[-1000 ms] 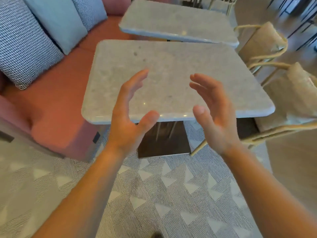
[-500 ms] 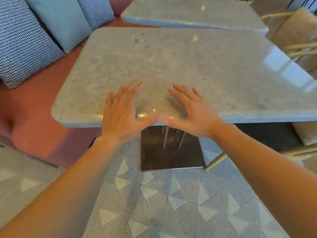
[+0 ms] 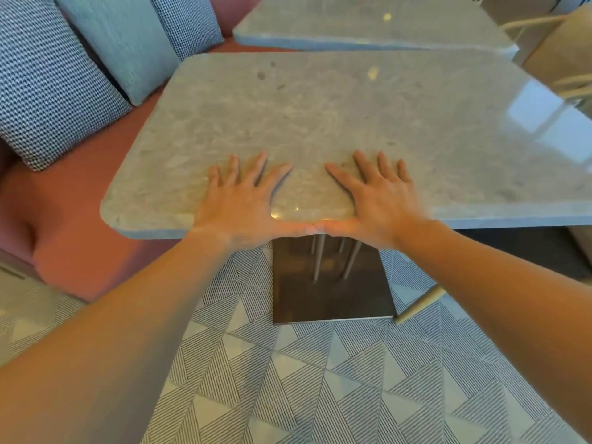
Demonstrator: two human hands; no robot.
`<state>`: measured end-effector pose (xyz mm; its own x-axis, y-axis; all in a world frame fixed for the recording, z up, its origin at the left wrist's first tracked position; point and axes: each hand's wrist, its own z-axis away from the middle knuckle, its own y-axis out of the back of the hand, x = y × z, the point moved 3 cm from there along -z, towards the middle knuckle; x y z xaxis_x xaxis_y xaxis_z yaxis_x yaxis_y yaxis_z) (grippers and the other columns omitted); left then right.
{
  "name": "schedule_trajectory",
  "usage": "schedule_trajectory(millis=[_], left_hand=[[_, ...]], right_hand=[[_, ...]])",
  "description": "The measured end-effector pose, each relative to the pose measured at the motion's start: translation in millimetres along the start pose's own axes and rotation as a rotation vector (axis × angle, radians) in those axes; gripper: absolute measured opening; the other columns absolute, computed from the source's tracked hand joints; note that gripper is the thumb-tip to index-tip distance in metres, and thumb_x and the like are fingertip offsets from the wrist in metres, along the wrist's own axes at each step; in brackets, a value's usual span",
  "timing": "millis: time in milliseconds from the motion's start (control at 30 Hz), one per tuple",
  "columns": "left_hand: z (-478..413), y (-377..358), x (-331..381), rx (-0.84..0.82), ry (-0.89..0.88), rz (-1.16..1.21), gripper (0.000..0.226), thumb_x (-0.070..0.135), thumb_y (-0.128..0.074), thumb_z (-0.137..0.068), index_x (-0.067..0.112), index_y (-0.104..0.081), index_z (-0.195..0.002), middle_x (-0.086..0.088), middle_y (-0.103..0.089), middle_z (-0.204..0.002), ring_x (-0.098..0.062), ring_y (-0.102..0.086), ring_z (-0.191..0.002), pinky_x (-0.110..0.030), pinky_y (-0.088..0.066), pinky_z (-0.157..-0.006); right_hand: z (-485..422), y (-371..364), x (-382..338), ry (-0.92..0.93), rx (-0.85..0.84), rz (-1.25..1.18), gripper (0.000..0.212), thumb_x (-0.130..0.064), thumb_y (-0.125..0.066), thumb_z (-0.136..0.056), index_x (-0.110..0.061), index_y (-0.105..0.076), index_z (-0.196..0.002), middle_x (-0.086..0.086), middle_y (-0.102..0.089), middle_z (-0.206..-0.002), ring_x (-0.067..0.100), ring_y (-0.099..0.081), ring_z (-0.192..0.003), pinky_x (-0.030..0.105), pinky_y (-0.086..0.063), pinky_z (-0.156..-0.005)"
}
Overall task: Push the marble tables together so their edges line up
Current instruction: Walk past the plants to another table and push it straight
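We find the near table [image 3: 352, 116] in the middle of the view, its grey marble top lying between a red bench [image 3: 73, 225] on the left and a pale chair [image 3: 563, 56] on the right. The far table [image 3: 368, 24] stands just beyond it. A thin strip of bench shows between the two tops at the left, and the far top's left corner sits further right than the near top's, so those edges are not in line. Toward the right we cannot tell whether the tops touch. The left hand [image 3: 243, 200] and the right hand [image 3: 378, 197] lie flat on the near table at its near edge, fingers straight and spread, gripping nothing. Their thumbs run along the edge and meet tip to tip. Below stands a dark square base [image 3: 330, 299] with thin metal rods, on a floor [image 3: 288, 395] of striped triangles. Cushions [image 3: 48, 84], checked and plain blue, lean on the bench.
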<state>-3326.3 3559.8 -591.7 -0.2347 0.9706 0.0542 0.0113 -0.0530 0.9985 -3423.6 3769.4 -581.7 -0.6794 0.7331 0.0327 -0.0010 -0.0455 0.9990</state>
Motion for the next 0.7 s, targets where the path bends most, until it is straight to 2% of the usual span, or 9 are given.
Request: schedule_trajectory(millis=[67,133,200,267,367,700], left_hand=[[0,0,-1,0.014,-0.005,-0.019,0.142,0.121,0.0,-0.041,0.053,0.003,-0.166,0.006,0.004,-0.183,-0.044,-0.003,-0.167,-0.068,-0.006,-0.131],[-1,-1,-3,0.028,-0.003,-0.022,0.141,0.121,0.0,-0.042,0.053,0.003,-0.166,0.007,0.002,-0.183,-0.044,-0.004,-0.167,-0.067,-0.006,-0.131],[-1,-1,-5,0.035,-0.002,-0.019,0.14,0.12,-0.001,-0.043,0.053,0.003,-0.166,0.007,0.002,-0.183,-0.043,-0.005,-0.168,-0.066,-0.006,-0.131],[-2,-1,-5,0.034,-0.009,-0.027,0.138,0.12,-0.001,-0.045,0.054,0.004,-0.166,0.007,0.002,-0.183,-0.044,-0.005,-0.167,-0.066,-0.006,-0.131],[-1,-1,-4,0.027,-0.008,-0.033,0.137,0.119,-0.002,-0.045,0.055,0.004,-0.166,0.007,0.003,-0.183,-0.044,-0.005,-0.168,-0.066,-0.006,-0.131],[-11,7,-21,0.039,-0.015,-0.008,0.14,0.119,-0.002,-0.039,0.058,-0.001,-0.165,0.013,-0.003,-0.182,-0.038,-0.008,-0.168,-0.062,-0.007,-0.133]], right_hand=[[0,-1,-1,-0.029,0.003,0.03,0.141,-0.112,0.013,-0.043,-0.048,-0.001,-0.168,0.011,-0.01,-0.181,0.05,-0.013,-0.164,0.069,-0.011,-0.129],[-4,-1,-1,-0.024,-0.003,0.033,0.142,-0.111,0.018,-0.042,-0.047,0.002,-0.168,0.011,-0.007,-0.181,0.05,-0.011,-0.164,0.069,-0.01,-0.129],[-6,0,1,0.012,-0.033,0.013,0.14,-0.113,0.013,-0.045,-0.047,0.006,-0.168,0.01,0.0,-0.182,0.049,-0.004,-0.165,0.067,-0.005,-0.129],[-6,-1,6,0.06,-0.055,0.025,0.129,-0.112,0.001,-0.056,-0.046,0.011,-0.167,0.01,0.003,-0.182,0.048,0.0,-0.166,0.064,-0.003,-0.13],[-5,-1,12,0.074,-0.028,0.078,0.119,-0.107,-0.01,-0.068,-0.045,0.008,-0.168,0.009,-0.002,-0.182,0.045,-0.006,-0.166,0.061,-0.007,-0.131],[-18,3,-4,0.053,0.002,0.074,0.125,-0.106,0.001,-0.06,-0.044,0.0,-0.169,0.009,-0.011,-0.181,0.044,-0.014,-0.165,0.06,-0.014,-0.13]])
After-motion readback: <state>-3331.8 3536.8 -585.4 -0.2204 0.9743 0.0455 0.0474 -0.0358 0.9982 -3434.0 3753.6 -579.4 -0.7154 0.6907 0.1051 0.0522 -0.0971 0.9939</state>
